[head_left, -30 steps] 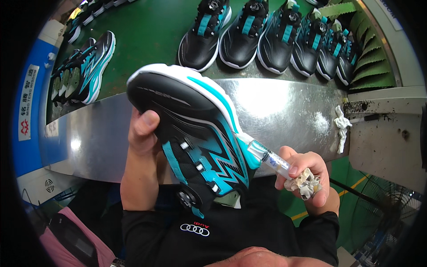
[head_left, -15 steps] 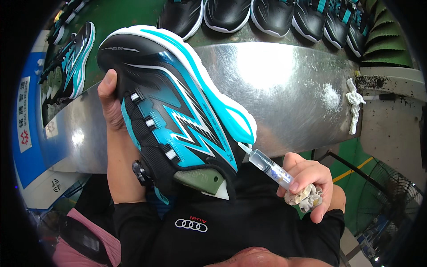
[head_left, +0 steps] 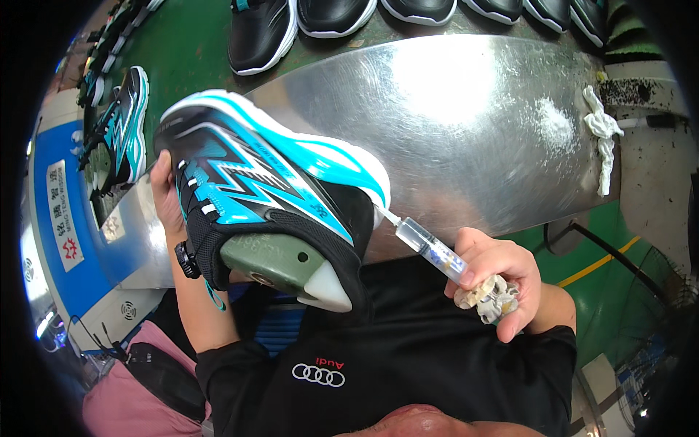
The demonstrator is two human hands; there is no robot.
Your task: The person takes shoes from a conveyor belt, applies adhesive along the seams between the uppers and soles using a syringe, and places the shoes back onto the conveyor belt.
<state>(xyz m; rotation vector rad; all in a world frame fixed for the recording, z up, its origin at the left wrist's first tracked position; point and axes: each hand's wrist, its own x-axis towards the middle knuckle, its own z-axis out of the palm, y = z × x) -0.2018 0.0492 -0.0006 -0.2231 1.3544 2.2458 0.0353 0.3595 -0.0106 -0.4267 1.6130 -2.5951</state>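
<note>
My left hand (head_left: pixel 169 200) grips a black and turquoise sports shoe (head_left: pixel 255 171) by its front part; most of the fingers are hidden behind it. The shoe lies tilted in the air, toe to the upper left, white and turquoise sole upward. A green shoe last (head_left: pixel 273 253) with a white heel piece (head_left: pixel 329 287) fills its opening. In my right hand (head_left: pixel 510 266) is a clear syringe (head_left: pixel 429 249), held closed together with a crumpled, stained whitish wad (head_left: pixel 489 297). The syringe's thin tip meets the heel where sole and upper join.
Beyond the shoe lies a shiny metal tabletop (head_left: pixel 466 146) with a white powder patch (head_left: pixel 556 125) and a twisted white cloth (head_left: pixel 602 138). Several black shoes (head_left: pixel 336 16) line the far green surface. Another turquoise shoe (head_left: pixel 124 131) stands at left. A fan (head_left: pixel 644 306) is at right.
The shoe has dropped lower and turned, showing more of its opening and the last. My right hand and the syringe have shifted slightly left, the tip still at the heel. The view has shifted too.
</note>
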